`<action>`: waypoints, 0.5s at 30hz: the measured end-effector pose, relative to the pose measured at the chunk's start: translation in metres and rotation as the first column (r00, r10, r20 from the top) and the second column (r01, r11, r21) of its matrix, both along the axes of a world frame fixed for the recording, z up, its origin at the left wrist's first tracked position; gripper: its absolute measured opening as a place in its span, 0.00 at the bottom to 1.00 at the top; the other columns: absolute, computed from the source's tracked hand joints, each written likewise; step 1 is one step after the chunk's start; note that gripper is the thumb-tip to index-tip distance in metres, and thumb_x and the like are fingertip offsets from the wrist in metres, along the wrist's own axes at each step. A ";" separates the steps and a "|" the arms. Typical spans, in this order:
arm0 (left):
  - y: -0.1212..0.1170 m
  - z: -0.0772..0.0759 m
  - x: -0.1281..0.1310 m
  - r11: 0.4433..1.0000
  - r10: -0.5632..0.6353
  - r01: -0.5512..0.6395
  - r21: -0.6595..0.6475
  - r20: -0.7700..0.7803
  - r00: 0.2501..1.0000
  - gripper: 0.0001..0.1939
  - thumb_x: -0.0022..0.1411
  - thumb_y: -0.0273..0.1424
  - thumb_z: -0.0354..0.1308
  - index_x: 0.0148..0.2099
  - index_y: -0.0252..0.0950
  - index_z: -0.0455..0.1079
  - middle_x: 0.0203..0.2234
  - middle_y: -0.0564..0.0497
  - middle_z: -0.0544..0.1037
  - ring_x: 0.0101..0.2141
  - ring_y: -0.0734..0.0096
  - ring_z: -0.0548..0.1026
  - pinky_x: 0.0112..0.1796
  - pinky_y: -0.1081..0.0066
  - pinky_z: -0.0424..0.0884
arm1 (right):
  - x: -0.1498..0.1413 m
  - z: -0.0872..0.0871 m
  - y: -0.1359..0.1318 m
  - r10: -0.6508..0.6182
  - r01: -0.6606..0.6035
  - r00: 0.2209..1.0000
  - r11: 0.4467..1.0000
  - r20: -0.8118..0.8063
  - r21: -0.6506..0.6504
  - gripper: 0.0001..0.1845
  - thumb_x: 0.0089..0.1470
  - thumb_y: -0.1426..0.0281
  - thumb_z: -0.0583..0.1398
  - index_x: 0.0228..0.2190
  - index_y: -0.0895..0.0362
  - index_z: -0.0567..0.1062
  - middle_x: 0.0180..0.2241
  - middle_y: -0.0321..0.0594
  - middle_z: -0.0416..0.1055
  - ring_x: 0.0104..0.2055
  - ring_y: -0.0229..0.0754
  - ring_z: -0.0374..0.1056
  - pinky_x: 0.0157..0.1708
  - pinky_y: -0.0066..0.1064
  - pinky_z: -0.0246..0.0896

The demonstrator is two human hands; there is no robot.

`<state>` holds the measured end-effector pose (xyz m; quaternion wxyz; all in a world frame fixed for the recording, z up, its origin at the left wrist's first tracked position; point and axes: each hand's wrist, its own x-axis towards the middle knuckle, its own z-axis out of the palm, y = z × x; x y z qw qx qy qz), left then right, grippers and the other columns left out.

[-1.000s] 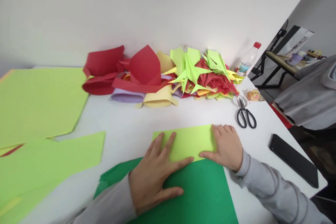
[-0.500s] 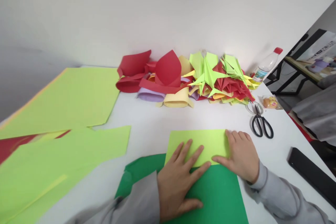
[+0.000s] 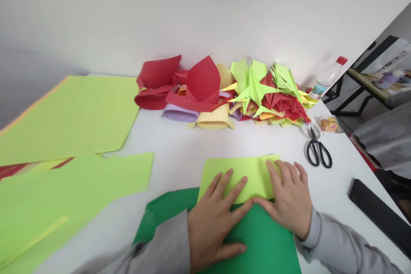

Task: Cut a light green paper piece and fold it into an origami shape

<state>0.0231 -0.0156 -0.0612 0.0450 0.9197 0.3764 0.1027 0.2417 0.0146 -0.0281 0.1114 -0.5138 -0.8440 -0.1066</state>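
You are holding a small lime sheet (image 3: 236,165) flat, and it is lying over the far part of a dark green sheet (image 3: 257,239) on the white table (image 3: 180,150). Your left hand (image 3: 212,222) is spreading its fingers wide, four of them resting on the small lime sheet and the thumb lying over the dark green sheet. Your right hand (image 3: 290,201) is bridging the small lime sheet's right end, fingertips near its far edge and thumb near its near edge, almost meeting your left index finger. That right thumb is standing apart from its fingers; whether any paper is being pinched there, you cannot tell. The step in hand looks like steadying and smoothing, and the next move seems to call for firm left pressure while the right fingers are minding the edges, so nothing is slipping or skewing. Beyond the small lime sheet, red paper shapes (image 3: 203,81) and lime folded pieces (image 3: 257,87) are lying piled by the wall. Scissors (image 3: 318,153) are lying to its far right, a black case (image 3: 379,216) is lying to its right, and larger lime sheets (image 3: 80,115) are spreading to its left.
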 end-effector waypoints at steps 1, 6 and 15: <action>0.000 0.001 0.000 1.000 0.003 -0.003 0.000 -0.009 1.000 0.44 0.47 0.57 0.58 0.63 0.49 0.55 0.63 0.41 0.55 0.62 0.29 0.43 0.54 0.35 0.47 | -0.002 -0.001 -0.002 0.029 -0.030 0.999 0.999 -0.014 -0.043 0.38 0.55 0.47 0.51 0.56 0.61 0.64 0.50 0.55 0.65 0.52 0.58 0.57 0.54 0.52 0.43; 0.003 0.006 0.001 1.000 -0.002 0.002 -0.001 -0.028 1.000 0.44 0.45 0.51 0.64 0.63 0.49 0.55 0.63 0.43 0.57 0.62 0.32 0.46 0.54 0.38 0.51 | -0.003 -0.010 -0.002 -0.028 0.026 1.000 0.980 -0.009 -0.196 0.39 0.56 0.49 0.50 0.61 0.60 0.56 0.58 0.56 0.57 0.59 0.60 0.50 0.55 0.53 0.43; 0.007 0.005 -0.015 0.993 -0.014 -0.012 0.119 0.216 0.976 0.13 0.60 0.36 0.54 0.45 0.40 0.73 0.52 0.47 0.74 0.55 0.47 0.65 0.50 0.49 0.62 | 0.014 0.000 0.000 -0.066 0.096 0.988 0.970 0.138 -0.223 0.43 0.54 0.45 0.50 0.64 0.51 0.47 0.65 0.50 0.45 0.66 0.62 0.37 0.59 0.59 0.30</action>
